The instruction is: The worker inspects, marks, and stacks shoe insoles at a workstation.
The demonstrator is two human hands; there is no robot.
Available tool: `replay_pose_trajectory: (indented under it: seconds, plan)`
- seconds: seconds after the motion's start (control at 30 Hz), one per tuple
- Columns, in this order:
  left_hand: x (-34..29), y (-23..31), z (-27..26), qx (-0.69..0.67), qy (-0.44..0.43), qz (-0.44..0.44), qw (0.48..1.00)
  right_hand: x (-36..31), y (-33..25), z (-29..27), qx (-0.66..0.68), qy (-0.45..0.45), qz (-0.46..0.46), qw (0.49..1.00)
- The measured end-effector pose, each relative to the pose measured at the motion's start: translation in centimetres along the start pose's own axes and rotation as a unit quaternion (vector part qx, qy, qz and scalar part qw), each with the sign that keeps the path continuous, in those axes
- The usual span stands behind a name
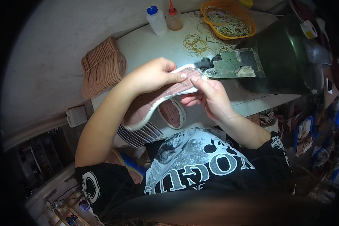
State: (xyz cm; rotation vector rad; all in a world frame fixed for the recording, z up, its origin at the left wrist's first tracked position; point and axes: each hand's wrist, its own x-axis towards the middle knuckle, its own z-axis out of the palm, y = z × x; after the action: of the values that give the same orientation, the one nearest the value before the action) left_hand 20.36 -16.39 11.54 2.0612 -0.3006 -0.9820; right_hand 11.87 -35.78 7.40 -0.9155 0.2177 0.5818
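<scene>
Both my hands grip one shoe insole [141,110], pinkish brown with a white rim, tilted above the table. My left hand [158,75] is closed on its far part, thumb pressed on the top face. From the right, my right hand [210,94] pinches the tip with the thumb on top and fingers curled below. The tip sits right at the dark working head [204,63] of a green machine [237,64]; whether they touch I cannot tell. Beneath the held piece, another white-rimmed insole [172,114] lies on the table.
A bundled stack of tan insoles [103,67] stands at the left, and a row of dark-edged ones [139,134] near me. At the back are a blue-capped bottle [156,22], a red-tipped bottle [174,20], loose rubber bands [195,45] and a yellow basket [235,37] of bands.
</scene>
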Motion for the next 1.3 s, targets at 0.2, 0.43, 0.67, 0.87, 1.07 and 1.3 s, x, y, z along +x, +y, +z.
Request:
replay_pose_trajectory:
  seconds: [0.2,0.43,0.67,0.87,1.07,1.3]
  plan:
    - [0.0,0.2,0.5,-0.075,-0.053,-0.088,0.992,0.2,-0.7,-0.4,-0.042,-0.005,0.026,0.999]
    - [-0.8,1.0,2.4,-0.211,-0.033,-0.115,0.97,-1.9,-1.0,-2.5,-0.106,-0.073,0.026,0.991]
    - [-0.2,0.8,1.7,-0.196,-0.054,-0.142,0.969,-6.1,-1.5,-4.6,-0.195,-0.049,0.038,0.979]
    - [0.9,1.2,0.5,-0.08,0.022,-0.126,0.988,-4.4,-1.3,-4.9,-0.128,-0.007,0.018,0.992]
    - [2.2,-0.3,-0.8,-0.042,0.099,-0.138,0.985,-1.5,-0.8,-3.3,-0.015,-0.05,0.011,0.999]
    - [-3.2,-2.6,2.4,-0.331,0.322,0.071,0.884,-3.0,0.5,3.0,-0.165,-0.104,-0.065,0.979]
